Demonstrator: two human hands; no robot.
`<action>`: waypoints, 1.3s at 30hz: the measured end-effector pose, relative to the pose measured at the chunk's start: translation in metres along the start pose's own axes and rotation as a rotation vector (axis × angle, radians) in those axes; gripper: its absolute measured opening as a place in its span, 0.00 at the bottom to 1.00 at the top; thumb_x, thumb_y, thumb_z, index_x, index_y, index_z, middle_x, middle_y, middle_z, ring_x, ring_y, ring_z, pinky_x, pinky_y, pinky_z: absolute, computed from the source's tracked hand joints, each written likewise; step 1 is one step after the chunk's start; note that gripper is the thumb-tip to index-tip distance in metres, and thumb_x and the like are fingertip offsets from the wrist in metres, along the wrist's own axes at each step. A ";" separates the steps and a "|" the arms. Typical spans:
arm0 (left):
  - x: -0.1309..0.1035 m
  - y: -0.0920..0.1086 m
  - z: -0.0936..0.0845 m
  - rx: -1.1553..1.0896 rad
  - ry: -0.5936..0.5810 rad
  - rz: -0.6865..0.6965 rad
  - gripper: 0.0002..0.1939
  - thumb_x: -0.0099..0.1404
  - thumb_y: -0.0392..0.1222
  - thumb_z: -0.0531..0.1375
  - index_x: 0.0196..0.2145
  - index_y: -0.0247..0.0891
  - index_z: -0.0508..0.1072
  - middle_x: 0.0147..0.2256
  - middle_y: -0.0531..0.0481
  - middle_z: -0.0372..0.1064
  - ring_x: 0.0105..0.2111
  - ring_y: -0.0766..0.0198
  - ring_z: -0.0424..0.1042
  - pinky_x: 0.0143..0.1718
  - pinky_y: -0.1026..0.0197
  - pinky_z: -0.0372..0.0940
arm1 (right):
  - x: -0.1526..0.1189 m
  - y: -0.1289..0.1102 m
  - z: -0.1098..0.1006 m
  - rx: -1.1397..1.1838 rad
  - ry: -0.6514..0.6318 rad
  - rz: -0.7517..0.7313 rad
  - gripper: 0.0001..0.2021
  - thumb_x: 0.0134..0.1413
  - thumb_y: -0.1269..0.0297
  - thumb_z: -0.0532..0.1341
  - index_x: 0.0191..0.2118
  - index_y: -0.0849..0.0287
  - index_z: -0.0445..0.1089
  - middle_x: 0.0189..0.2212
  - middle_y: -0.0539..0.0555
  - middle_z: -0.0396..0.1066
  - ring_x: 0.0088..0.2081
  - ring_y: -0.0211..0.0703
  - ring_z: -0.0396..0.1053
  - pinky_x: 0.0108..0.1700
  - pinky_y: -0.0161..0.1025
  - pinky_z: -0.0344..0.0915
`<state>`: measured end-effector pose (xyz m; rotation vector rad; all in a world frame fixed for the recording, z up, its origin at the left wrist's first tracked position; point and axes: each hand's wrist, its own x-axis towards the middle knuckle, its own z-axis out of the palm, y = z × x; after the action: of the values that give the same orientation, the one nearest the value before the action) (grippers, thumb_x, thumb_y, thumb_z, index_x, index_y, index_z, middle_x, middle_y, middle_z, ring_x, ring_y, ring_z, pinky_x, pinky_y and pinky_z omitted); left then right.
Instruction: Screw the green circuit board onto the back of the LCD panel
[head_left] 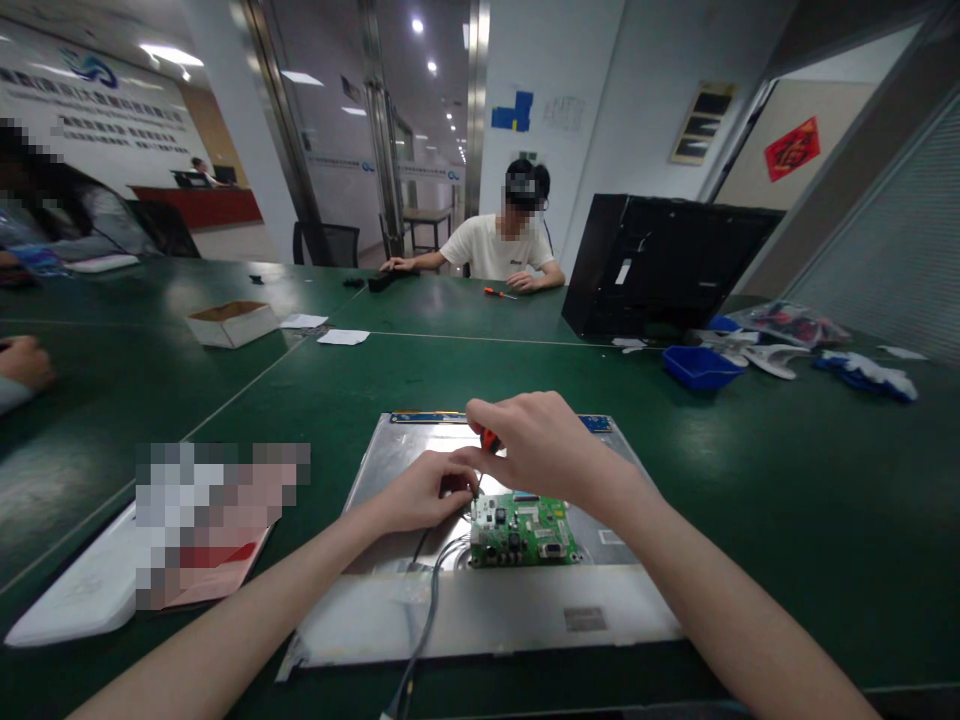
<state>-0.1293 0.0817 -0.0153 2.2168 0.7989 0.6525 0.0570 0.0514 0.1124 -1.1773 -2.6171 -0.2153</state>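
Observation:
My right hand point(541, 442) is closed around the orange-and-black handle of a screwdriver point(490, 440). Its thin shaft points down to the upper left corner of a green circuit board point(521, 530). My left hand point(429, 492) pinches close beside the shaft's lower end; whatever its fingertips hold is too small to make out. The board lies on the metal back of a flat display panel point(510, 610), which has a narrow blue strip board point(427, 418) along its far edge. Grey cables point(435, 590) run from the board's left side toward me.
A white phone-like slab point(75, 590) and a pink packet point(225, 580) lie left. Farther off are an open box point(234, 325), a black monitor point(660, 265), a blue tray point(699, 368) and gloves point(866, 372). Across the green table sits a person point(495, 245), near another screwdriver point(499, 293).

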 end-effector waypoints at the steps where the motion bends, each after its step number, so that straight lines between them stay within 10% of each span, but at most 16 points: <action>1: 0.000 0.000 0.000 0.012 -0.003 -0.004 0.07 0.59 0.31 0.57 0.34 0.34 0.75 0.30 0.50 0.74 0.29 0.64 0.71 0.32 0.64 0.64 | 0.000 0.000 0.000 -0.021 0.001 0.018 0.16 0.61 0.48 0.54 0.34 0.57 0.66 0.22 0.50 0.70 0.22 0.35 0.59 0.25 0.38 0.39; 13: 0.000 -0.005 0.003 -0.004 -0.010 0.006 0.06 0.59 0.32 0.57 0.34 0.34 0.73 0.29 0.50 0.72 0.28 0.64 0.69 0.30 0.64 0.62 | 0.000 0.000 -0.002 0.064 -0.046 -0.032 0.06 0.57 0.65 0.55 0.39 0.57 0.64 0.27 0.49 0.72 0.23 0.35 0.60 0.25 0.37 0.40; 27: 0.000 -0.004 0.002 -0.019 -0.006 0.022 0.09 0.60 0.30 0.57 0.37 0.35 0.73 0.33 0.49 0.75 0.33 0.62 0.73 0.36 0.61 0.66 | -0.003 -0.003 -0.007 -0.039 -0.060 -0.029 0.12 0.62 0.52 0.55 0.38 0.55 0.66 0.25 0.50 0.73 0.24 0.37 0.65 0.25 0.36 0.41; 39: 0.000 -0.002 0.000 0.001 -0.017 0.022 0.06 0.60 0.32 0.57 0.34 0.34 0.74 0.29 0.50 0.73 0.29 0.63 0.70 0.32 0.63 0.63 | -0.007 0.001 -0.017 0.093 -0.144 -0.083 0.07 0.58 0.65 0.56 0.42 0.58 0.63 0.35 0.52 0.74 0.31 0.39 0.68 0.26 0.35 0.47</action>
<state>-0.1295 0.0829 -0.0167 2.2322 0.7670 0.6430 0.0655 0.0434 0.1263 -1.0927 -2.7700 -0.0249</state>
